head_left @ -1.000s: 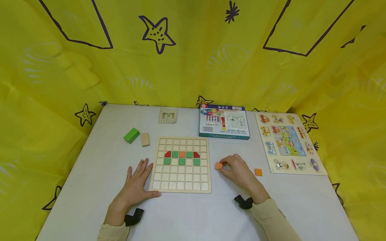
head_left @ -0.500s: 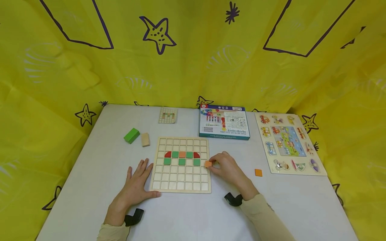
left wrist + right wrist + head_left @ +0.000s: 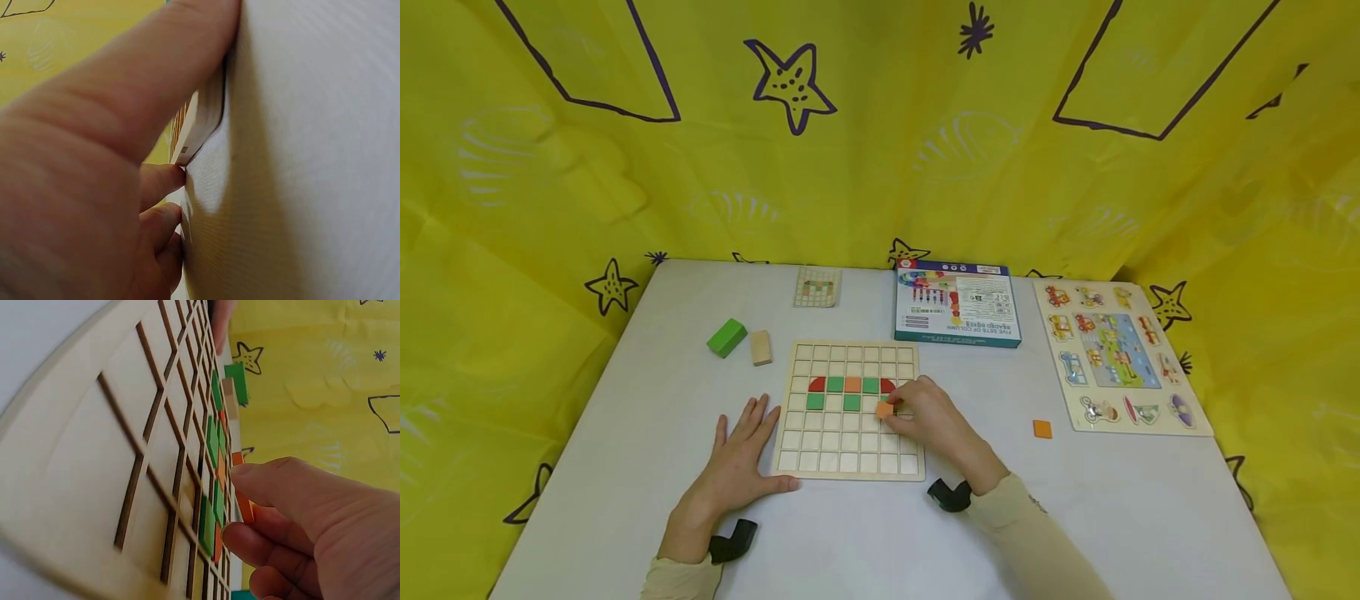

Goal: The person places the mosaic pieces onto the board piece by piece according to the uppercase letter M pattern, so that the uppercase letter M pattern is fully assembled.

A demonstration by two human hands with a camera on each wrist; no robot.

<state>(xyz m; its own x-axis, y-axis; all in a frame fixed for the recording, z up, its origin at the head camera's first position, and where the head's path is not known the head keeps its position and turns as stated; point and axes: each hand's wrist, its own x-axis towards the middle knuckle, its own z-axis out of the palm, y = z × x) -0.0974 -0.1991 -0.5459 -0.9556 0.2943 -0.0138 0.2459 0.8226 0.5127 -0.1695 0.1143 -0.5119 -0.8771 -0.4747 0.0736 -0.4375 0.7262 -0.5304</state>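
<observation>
A wooden grid board (image 3: 859, 461) lies on the white table. Red quarter-round tiles (image 3: 817, 384), green square tiles (image 3: 815, 402) and one orange tile (image 3: 853, 384) sit in two of its rows. My right hand (image 3: 936, 425) pinches another orange square tile (image 3: 884, 410) between thumb and fingers, over the board's right half. In the right wrist view this tile (image 3: 244, 503) stands tilted above the board. It partly covers the rightmost green tile in the head view. My left hand (image 3: 737, 467) rests with spread fingers beside the board's left edge, thumb at the near corner.
One orange tile (image 3: 1042, 429) lies right of the board. A green block (image 3: 727, 337) and a plain wooden block (image 3: 762, 347) stand at back left, near a small pattern card (image 3: 817, 287). Behind are a box (image 3: 957, 304) and, rightward, a picture puzzle (image 3: 1120, 358).
My right hand has carried the pinched orange tile leftward, from beside the board to above its right half. My left hand has stayed in place.
</observation>
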